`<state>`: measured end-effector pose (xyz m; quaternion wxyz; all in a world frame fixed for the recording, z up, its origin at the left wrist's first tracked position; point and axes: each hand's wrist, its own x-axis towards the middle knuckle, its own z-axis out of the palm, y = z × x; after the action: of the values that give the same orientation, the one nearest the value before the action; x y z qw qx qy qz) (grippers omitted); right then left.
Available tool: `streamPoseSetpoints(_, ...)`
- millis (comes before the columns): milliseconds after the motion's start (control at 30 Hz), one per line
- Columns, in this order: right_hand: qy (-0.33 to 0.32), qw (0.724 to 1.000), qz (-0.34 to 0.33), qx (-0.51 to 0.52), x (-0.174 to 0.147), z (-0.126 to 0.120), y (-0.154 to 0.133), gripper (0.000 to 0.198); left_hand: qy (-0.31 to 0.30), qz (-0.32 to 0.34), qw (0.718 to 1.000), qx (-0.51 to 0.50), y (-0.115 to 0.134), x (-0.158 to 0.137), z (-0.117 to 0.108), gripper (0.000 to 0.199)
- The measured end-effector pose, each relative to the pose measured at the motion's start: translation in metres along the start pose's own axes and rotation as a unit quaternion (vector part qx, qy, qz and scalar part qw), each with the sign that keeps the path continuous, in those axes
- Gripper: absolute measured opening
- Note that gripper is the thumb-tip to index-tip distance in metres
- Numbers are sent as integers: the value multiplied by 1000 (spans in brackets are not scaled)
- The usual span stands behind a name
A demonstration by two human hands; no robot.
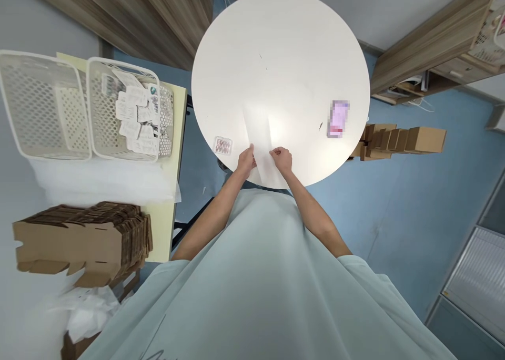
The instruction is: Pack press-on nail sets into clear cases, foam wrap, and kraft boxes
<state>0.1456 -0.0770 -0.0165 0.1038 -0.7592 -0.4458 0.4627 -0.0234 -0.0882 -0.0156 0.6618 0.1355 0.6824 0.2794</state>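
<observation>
A thin, whitish, see-through strip, which looks like foam wrapping sheet [258, 134], lies lengthwise on the round white table [276, 44] and reaches to its near edge. At the strip's left edge my left hand [246, 162] is closed, thumb above and fingers partly hidden. My right hand [282, 159] pinches the opposite edge between thumb and bent fingers. Just left of my left hand rests a small clear case [223, 145] with rows of dark pinkish pieces inside. A blurred pink-purple rectangular item [338, 119] lies apart on the table's right side.
On the left, a pale yellow side table [163, 239] bears white sheets [106, 181], a stack of flat cardboard boxes [79, 244] and a white basket [126, 60] of labelled packets. Another basket [43, 108] stands beside it. Small cardboard boxes [398, 139] sit right of the round table.
</observation>
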Motion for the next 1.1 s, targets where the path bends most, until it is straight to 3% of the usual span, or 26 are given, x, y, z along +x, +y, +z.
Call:
streamPoseSetpoints(100,-2,1000,-18,-6,0,-4,-1,14,-11,-39,997,-73,0,2,6,46)
streamPoseSetpoints(267,-23,999,-40,-16,-3,-11,-7,16,-60,-57,995,-52,-4,-1,21,24)
streamPoseSetpoints(533,-17,998,-52,-35,-12,-12,-16,17,-17,-20,1000,-16,0,-2,27,20)
streamPoseSetpoints(733,15,997,-61,-45,-10,-14,-16,19,21,38,996,79,6,0,13,16)
streamPoseSetpoints(933,58,997,-51,-19,-2,-30,-2,21,107,117,977,144,13,11,-19,16)
streamPoseSetpoints(1100,72,997,-27,0,4,-39,8,21,123,103,970,182,24,19,-39,11)
